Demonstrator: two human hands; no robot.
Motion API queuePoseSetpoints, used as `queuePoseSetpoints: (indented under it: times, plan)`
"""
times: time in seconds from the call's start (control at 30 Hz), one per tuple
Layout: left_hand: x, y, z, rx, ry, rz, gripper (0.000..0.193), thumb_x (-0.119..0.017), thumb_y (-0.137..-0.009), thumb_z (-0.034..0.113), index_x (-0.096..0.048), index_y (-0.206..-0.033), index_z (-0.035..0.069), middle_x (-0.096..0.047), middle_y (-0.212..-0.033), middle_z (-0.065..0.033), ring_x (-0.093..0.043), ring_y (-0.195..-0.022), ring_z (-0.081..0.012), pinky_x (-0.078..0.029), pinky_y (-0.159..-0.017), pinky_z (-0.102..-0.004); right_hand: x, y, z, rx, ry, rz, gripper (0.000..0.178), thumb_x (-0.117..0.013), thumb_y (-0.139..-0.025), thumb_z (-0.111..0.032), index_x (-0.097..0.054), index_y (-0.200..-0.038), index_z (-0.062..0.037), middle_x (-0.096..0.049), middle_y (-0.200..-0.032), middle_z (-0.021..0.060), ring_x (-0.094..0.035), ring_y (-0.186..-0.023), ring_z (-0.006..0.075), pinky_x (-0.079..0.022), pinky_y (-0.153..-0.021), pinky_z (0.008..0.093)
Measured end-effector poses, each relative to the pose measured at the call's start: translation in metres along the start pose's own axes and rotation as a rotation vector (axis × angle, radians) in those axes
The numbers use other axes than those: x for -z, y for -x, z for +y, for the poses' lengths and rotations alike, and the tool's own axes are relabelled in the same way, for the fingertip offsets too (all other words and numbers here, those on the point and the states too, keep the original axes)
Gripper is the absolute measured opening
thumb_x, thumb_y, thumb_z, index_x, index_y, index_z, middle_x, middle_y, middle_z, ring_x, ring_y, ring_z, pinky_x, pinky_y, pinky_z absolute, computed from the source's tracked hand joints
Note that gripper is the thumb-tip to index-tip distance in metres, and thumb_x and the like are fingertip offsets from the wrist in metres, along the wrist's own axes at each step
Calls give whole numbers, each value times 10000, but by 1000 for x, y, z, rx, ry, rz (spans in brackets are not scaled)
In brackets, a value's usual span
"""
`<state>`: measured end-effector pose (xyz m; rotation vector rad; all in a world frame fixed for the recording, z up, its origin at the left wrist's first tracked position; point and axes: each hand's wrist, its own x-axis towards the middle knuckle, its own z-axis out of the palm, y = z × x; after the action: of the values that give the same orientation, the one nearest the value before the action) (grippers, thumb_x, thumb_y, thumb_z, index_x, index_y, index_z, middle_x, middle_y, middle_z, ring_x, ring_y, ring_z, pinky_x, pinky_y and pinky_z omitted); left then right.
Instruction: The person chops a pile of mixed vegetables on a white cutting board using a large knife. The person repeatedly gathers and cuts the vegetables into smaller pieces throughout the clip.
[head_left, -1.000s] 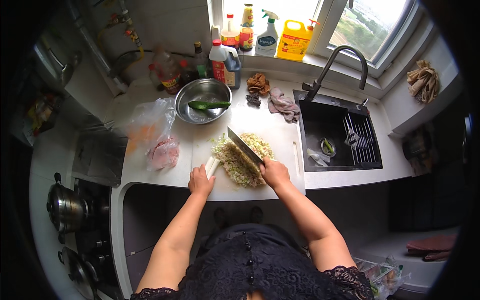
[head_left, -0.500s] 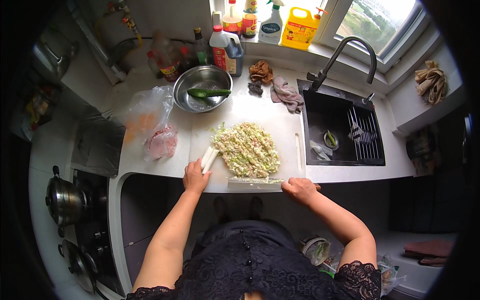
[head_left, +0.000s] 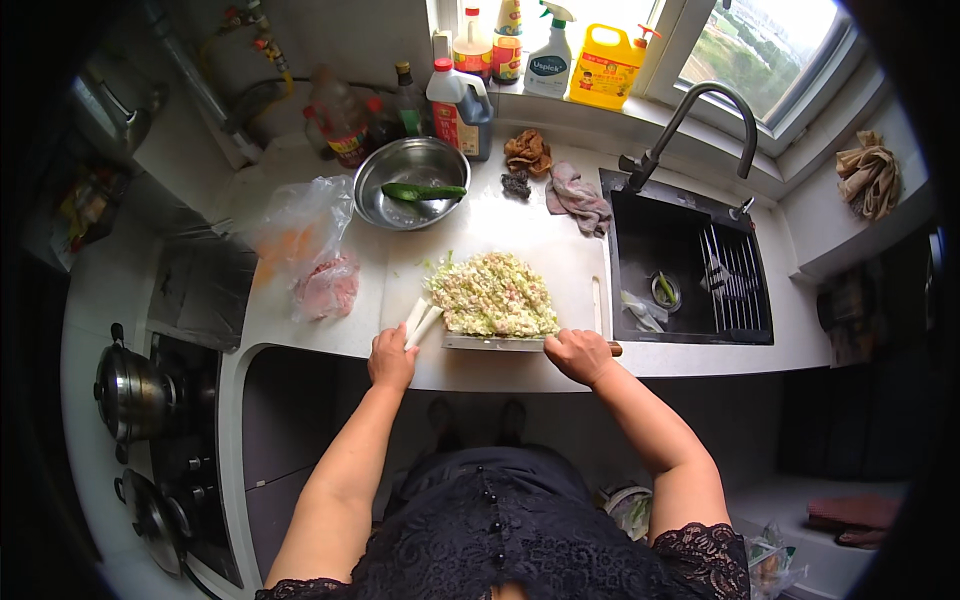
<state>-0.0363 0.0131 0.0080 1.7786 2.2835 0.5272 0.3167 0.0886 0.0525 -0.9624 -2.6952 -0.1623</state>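
Observation:
A heap of finely chopped pale green and pinkish food point(head_left: 495, 293) is spread on the white cutting board point(head_left: 430, 375). My right hand point(head_left: 578, 356) is wrapped round a cleaver point(head_left: 490, 343), whose brown handle end sticks out to the right. The broad blade lies along the heap's near edge, touching it. At the left side of the heap, my left hand point(head_left: 391, 358) is closed on two short white stalks point(head_left: 424, 325), which look like scallion or leek. Their far ends reach the chopped food.
Beyond the board stands a steel bowl point(head_left: 375, 195) holding a green cucumber point(head_left: 424, 191). Bagged raw meat point(head_left: 328, 287) lies to the left. On the right are a cloth point(head_left: 578, 198) and a black sink point(head_left: 640, 262). Bottles point(head_left: 460, 105) line the back; pots point(head_left: 130, 395) stand far left.
The cleaver and my right hand have moved away from me and a little left, up against the heap. The heap's near edge is pushed back. My left hand keeps its grip.

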Motion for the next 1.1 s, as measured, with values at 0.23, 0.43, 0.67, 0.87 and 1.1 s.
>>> queuePoseSetpoints:
  times: [0.23,0.43,0.67,0.87,1.1]
  plan:
    - [1,1,5,17,-2,-10,509,-727,-727,174,-563,-1204,109,-567,-1049,-62,-529,-1001,-270,-469,-825,-380,22,-18,7,-25,-68,-48,159,-566,-795,-192,-508,-672,-110,-542,-578,73,-600,-523,265,-462,-452,402]
    - [2,3,6,12,-25,-11,510,-730,-724,185,-567,-1202,110,-554,-1053,-51,-520,-1009,-260,-479,-819,-375,30,-35,6,-139,-122,-33,148,-579,-816,-231,-527,-744,-113,-567,-611,95,-597,-544,302,-466,-475,419]
    - [4,-2,6,28,-23,-33,518,-731,-718,206,-568,-1200,104,-551,-1069,-56,-516,-1028,-267,-480,-836,-374,33,-52,-11,-368,-277,-125,182,-540,-863,-281,-524,-818,-106,-615,-717,118,-604,-673,346,-477,-580,461]
    - [5,-4,8,72,-7,-67,503,-725,-728,229,-573,-1190,99,-549,-1077,-68,-514,-1039,-275,-475,-850,-389,20,-76,-59,-712,-343,-296,243,-545,-864,-307,-525,-911,-70,-633,-828,160,-609,-784,378,-480,-700,481]
    - [19,-13,17,163,33,-143,591,-725,-730,241,-499,-1256,93,-493,-1159,-105,-469,-1096,-310,-443,-898,-405,10,-58,-49,-701,-550,-363,396,-650,-786,-377,-522,-968,-49,-635,-891,163,-611,-869,365,-470,-747,470]
